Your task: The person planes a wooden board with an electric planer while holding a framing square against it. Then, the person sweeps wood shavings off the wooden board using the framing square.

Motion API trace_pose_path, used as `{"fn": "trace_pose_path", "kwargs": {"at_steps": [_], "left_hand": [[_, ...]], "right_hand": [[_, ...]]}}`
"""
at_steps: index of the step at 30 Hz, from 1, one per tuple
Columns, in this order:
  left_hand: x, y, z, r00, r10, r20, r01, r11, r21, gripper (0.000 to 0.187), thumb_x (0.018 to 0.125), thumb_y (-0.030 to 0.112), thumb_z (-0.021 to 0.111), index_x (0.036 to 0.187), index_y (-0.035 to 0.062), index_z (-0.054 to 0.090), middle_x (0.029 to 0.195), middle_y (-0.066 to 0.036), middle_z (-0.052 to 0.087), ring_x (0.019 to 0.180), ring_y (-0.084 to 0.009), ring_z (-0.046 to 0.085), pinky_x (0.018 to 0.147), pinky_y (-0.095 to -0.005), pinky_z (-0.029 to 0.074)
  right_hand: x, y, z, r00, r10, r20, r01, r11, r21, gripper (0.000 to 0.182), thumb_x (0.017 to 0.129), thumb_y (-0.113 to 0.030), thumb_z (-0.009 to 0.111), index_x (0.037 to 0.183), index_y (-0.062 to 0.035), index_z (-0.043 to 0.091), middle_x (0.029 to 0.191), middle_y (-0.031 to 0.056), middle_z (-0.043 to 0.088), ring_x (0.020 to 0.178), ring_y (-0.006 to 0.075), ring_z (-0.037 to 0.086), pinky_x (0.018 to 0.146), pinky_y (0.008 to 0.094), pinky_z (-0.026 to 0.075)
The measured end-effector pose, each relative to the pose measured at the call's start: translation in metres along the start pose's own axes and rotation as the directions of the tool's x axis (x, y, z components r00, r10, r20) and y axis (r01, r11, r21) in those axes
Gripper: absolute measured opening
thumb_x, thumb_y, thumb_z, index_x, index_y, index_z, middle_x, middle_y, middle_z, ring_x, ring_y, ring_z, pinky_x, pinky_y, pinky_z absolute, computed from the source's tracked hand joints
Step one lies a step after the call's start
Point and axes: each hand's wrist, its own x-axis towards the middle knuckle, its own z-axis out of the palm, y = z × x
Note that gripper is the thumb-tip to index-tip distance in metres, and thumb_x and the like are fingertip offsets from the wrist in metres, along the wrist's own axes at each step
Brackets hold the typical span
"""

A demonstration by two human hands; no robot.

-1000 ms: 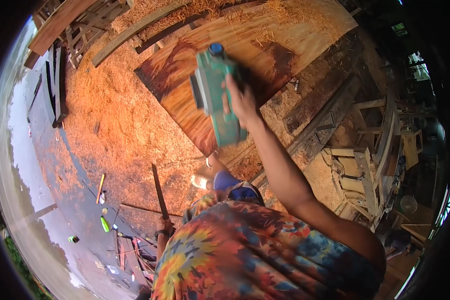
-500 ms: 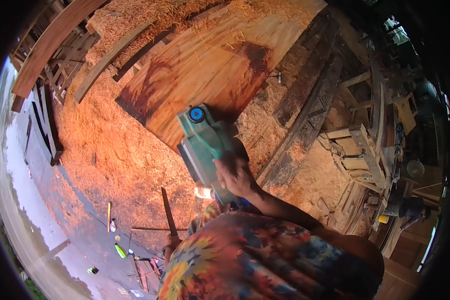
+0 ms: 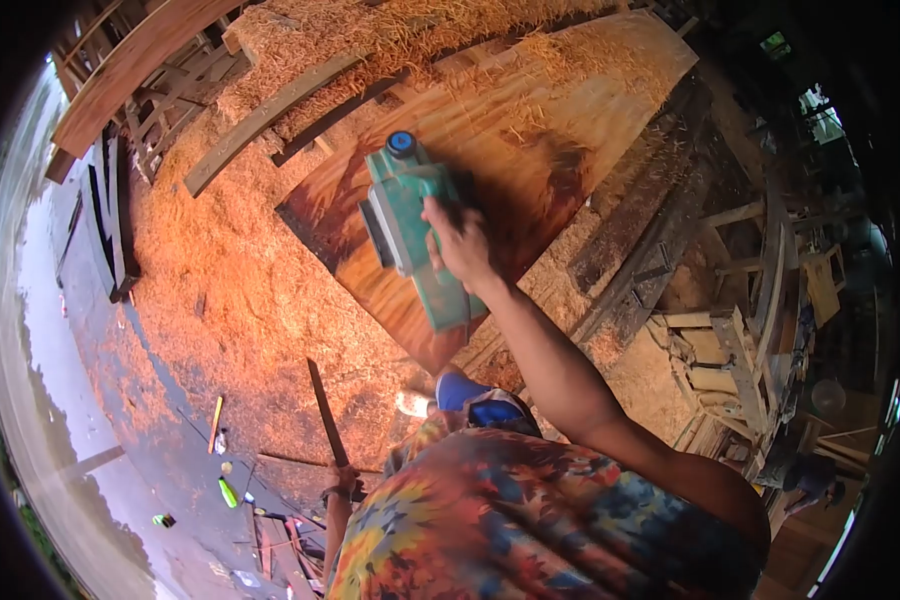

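My right hand (image 3: 456, 240) is wrapped round the handle of a green electric planer (image 3: 405, 192) with a blue front knob. The planer lies over the near part of a wide wooden slab (image 3: 420, 345), its surface streaked orange and dark brown. My left hand (image 3: 342, 480), low at the left of my body, is closed round the lower end of a long, thin, dark strip (image 3: 325, 412). This strip points up and away from me, over the shavings; whether it is a stick or a blade I cannot tell.
Orange wood shavings (image 3: 240, 290) cover the ground and heap up behind the slab. Dark beams (image 3: 630, 225) lie to the right, timber frames (image 3: 720, 350) beyond them. Another person (image 3: 808, 478) bends at far right. A green bottle (image 3: 228, 491) lies at lower left; my blue shoe (image 3: 457, 390) shows below the slab.
My right arm has stretched forward, carrying the planer away from me onto the slab. A blue shoe has come into sight. My left hand still holds the strip, and the view has shifted slightly.
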Motion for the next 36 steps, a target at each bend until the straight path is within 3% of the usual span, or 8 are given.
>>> {"fn": "trace_pose_path", "kwargs": {"at_steps": [10, 13, 21, 23, 25, 26, 28, 36], "left_hand": [[0.001, -0.03, 0.022, 0.999, 0.026, -0.037, -0.028, 0.998, -0.059, 0.022, 0.091, 0.012, 0.057, 0.111, 0.0043, 0.054, 0.079, -0.014, 0.069, 0.062, -0.0263, 0.069, 0.053, -0.0418, 0.057], [0.003, -0.054, 0.027, 0.997, 0.054, -0.058, -0.056, 0.998, -0.038, 0.022, 0.089, 0.013, 0.059, 0.109, 0.0045, 0.055, 0.08, -0.013, 0.069, 0.063, -0.0253, 0.069, 0.055, -0.0416, 0.057], [0.065, -0.158, 0.006, 0.984, 0.124, -0.13, -0.094, 0.972, 0.218, 0.022, 0.085, 0.014, 0.065, 0.105, 0.0061, 0.06, 0.081, -0.012, 0.07, 0.066, -0.0226, 0.069, 0.059, -0.0413, 0.057], [0.044, -0.131, -0.02, 0.943, 0.292, -0.16, -0.274, 0.953, 0.126, 0.018, 0.086, 0.014, 0.064, 0.102, 0.0074, 0.059, 0.076, -0.012, 0.068, 0.062, -0.0232, 0.067, 0.055, -0.0435, 0.056], [0.026, -0.09, -0.044, 0.97, 0.186, -0.155, -0.229, 0.912, -0.339, 0.014, 0.089, 0.013, 0.061, 0.101, 0.0082, 0.057, 0.07, -0.011, 0.065, 0.055, -0.0226, 0.063, 0.048, -0.0428, 0.053], [0.03, -0.078, -0.06, 0.999, 0.011, -0.047, -0.041, 0.722, -0.691, 0.012, 0.091, 0.013, 0.059, 0.101, 0.0084, 0.055, 0.067, -0.01, 0.062, 0.051, -0.0215, 0.06, 0.042, -0.0411, 0.051], [0.04, -0.063, -0.077, 0.889, 0.26, -0.377, -0.399, 0.844, -0.359, 0.009, 0.097, 0.014, 0.054, 0.103, 0.0083, 0.05, 0.066, -0.008, 0.058, 0.045, -0.0188, 0.054, 0.035, -0.0354, 0.046], [-0.041, 0.124, -0.13, 0.737, 0.296, -0.607, -0.628, 0.633, -0.454, 0.016, 0.097, 0.024, 0.059, 0.102, 0.0088, 0.059, 0.064, 0.002, 0.045, 0.044, -0.0074, 0.036, 0.038, -0.0257, 0.027]], "right_hand": [[0.162, -0.015, 0.014, 0.998, -0.054, -0.019, 0.052, 0.996, -0.067, 0.056, 0.093, -0.061, 0.063, 0.077, -0.0076, 0.06, 0.053, 0.0024, 0.057, 0.043, 0.0124, 0.055, 0.042, 0.0304, 0.046], [0.184, -0.017, 0.017, 0.998, -0.033, 0.044, 0.029, 0.995, 0.091, 0.047, 0.097, -0.053, 0.062, 0.096, -0.0059, 0.06, 0.062, 0.0023, 0.055, 0.047, 0.0125, 0.053, 0.043, 0.0292, 0.042], [0.013, 0.006, -0.011, 0.999, 0.032, 0.022, -0.034, 0.989, 0.145, 0.055, 0.094, -0.051, 0.068, 0.12, -0.0043, 0.056, 0.06, 0.0029, 0.057, 0.042, 0.0106, 0.051, 0.039, 0.0295, 0.042], [-0.052, -0.004, -0.023, 0.995, 0.086, 0.051, -0.092, 0.988, 0.122, 0.039, 0.099, -0.042, 0.063, 0.112, -0.0063, 0.058, 0.06, 0.0011, 0.053, 0.042, 0.0101, 0.05, 0.039, 0.0282, 0.041], [-0.099, -0.005, -0.04, 0.991, 0.108, 0.077, -0.115, 0.989, 0.098, 0.027, 0.102, -0.034, 0.06, 0.107, -0.0078, 0.059, 0.059, -0.0008, 0.05, 0.043, 0.0093, 0.048, 0.038, 0.0264, 0.04], [-0.117, 0.005, -0.049, 0.992, 0.104, 0.073, -0.11, 0.991, 0.082, 0.025, 0.101, -0.032, 0.062, 0.106, -0.0077, 0.059, 0.06, -0.0013, 0.05, 0.043, 0.0085, 0.048, 0.038, 0.0255, 0.04], [-0.15, 0.007, -0.068, 0.989, 0.133, 0.062, -0.135, 0.99, 0.034, 0.022, 0.1, -0.028, 0.064, 0.107, -0.0075, 0.06, 0.061, -0.0021, 0.05, 0.043, 0.0071, 0.047, 0.037, 0.024, 0.04], [-0.229, -0.036, -0.129, 0.968, 0.247, -0.048, -0.248, 0.968, -0.025, 0.021, 0.1, -0.028, 0.065, 0.099, -0.007, 0.06, 0.062, -0.0014, 0.051, 0.046, 0.0072, 0.046, 0.043, 0.0252, 0.037]]}}
